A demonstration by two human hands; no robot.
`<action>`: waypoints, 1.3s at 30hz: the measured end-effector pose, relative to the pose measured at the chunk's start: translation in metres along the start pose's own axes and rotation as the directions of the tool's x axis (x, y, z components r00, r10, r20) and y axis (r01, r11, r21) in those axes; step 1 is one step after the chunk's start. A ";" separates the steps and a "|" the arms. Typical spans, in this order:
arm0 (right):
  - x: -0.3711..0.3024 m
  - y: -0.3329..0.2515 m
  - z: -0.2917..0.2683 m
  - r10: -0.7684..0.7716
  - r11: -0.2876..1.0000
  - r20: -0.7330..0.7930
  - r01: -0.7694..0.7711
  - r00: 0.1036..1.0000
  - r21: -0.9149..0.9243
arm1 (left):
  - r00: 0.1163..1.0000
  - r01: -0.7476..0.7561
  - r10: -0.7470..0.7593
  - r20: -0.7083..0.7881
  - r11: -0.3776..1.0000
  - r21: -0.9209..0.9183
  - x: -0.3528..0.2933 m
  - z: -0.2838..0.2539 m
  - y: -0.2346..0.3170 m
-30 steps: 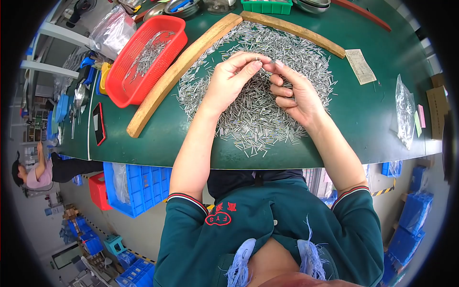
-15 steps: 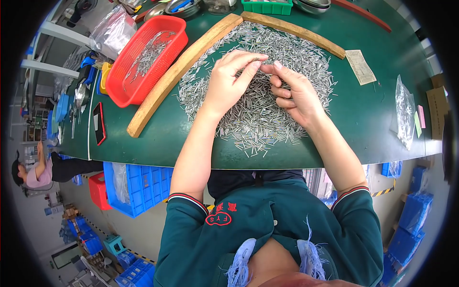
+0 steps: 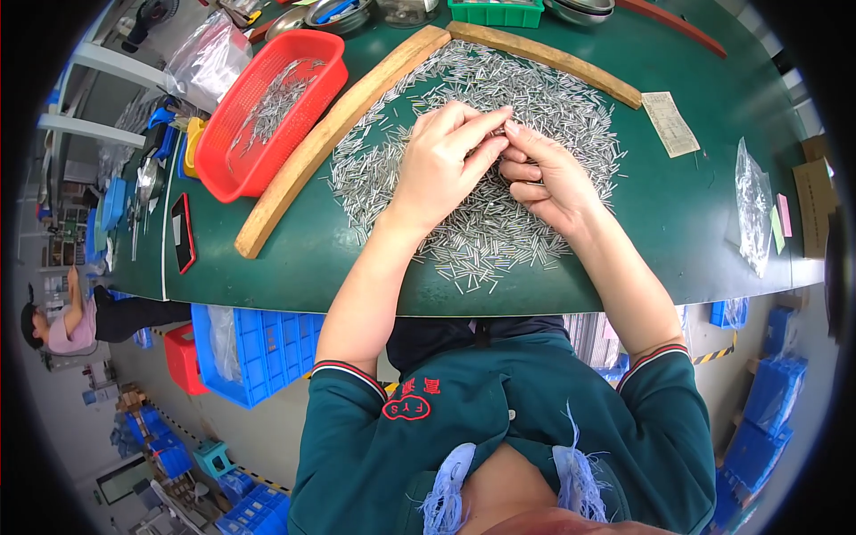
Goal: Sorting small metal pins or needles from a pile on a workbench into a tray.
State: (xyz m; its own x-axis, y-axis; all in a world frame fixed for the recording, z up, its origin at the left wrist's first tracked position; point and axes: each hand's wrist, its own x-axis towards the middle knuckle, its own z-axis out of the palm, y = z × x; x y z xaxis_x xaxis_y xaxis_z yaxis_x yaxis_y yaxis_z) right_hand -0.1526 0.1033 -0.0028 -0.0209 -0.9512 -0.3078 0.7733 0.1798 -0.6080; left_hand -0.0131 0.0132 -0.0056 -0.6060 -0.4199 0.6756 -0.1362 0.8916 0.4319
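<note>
A wide heap of short, thin silvery metal pins [image 3: 481, 227] spreads over the green table in front of me. Just above its middle, my left hand [image 3: 446, 160] and my right hand [image 3: 555, 174] meet at the fingertips. The thumb and forefinger of my left hand are pinched together. My right thumb presses on its forefinger beside them, with the other fingers curled in. Whatever lies between the fingertips is too small and too covered to make out. Pins lie beneath and all around both hands.
Two wooden bars [image 3: 339, 134] [image 3: 557, 64] border the heap. To the left stand a red basket [image 3: 214, 169] with pins inside and a red-edged phone [image 3: 184, 234]. A paper slip [image 3: 670, 125] and a clear plastic bag [image 3: 753, 209] lie right. Another person [image 3: 76, 316] is far left.
My left hand has shifted slightly right and down, its fingers closing in more. Its fingertips now meet those of my right hand, which has barely moved.
</note>
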 end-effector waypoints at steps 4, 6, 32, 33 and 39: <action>0.007 0.001 -0.014 0.143 0.955 0.173 -0.181 0.975 0.234 | 0.998 0.061 -0.061 0.008 0.991 -0.122 -0.002 0.004 -0.001; 0.008 0.001 -0.016 0.183 0.914 0.232 -0.252 0.955 0.317 | 0.998 0.062 -0.061 0.008 0.990 -0.126 -0.002 0.004 0.000; 0.006 -0.008 -0.015 0.091 0.836 0.416 -0.297 0.905 0.461 | 0.837 0.386 -0.544 0.065 0.669 0.636 -0.016 -0.019 -0.051; 0.006 -0.010 -0.017 0.060 0.814 0.390 -0.271 0.919 0.514 | 0.853 0.369 -0.517 0.072 0.694 0.617 -0.012 -0.018 -0.050; 0.008 -0.013 -0.022 -0.034 0.774 0.384 -0.218 0.923 0.594 | 0.822 0.385 -0.481 0.304 0.864 0.325 0.003 -0.003 -0.036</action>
State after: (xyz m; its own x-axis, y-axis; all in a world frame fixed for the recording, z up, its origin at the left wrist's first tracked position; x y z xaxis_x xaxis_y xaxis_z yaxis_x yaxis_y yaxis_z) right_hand -0.1769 0.0990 -0.0133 0.1974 -0.9802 0.0173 0.9797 0.1979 0.0313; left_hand -0.0077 -0.0208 -0.0171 -0.6712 -0.7225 0.1661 -0.6055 0.6635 0.4394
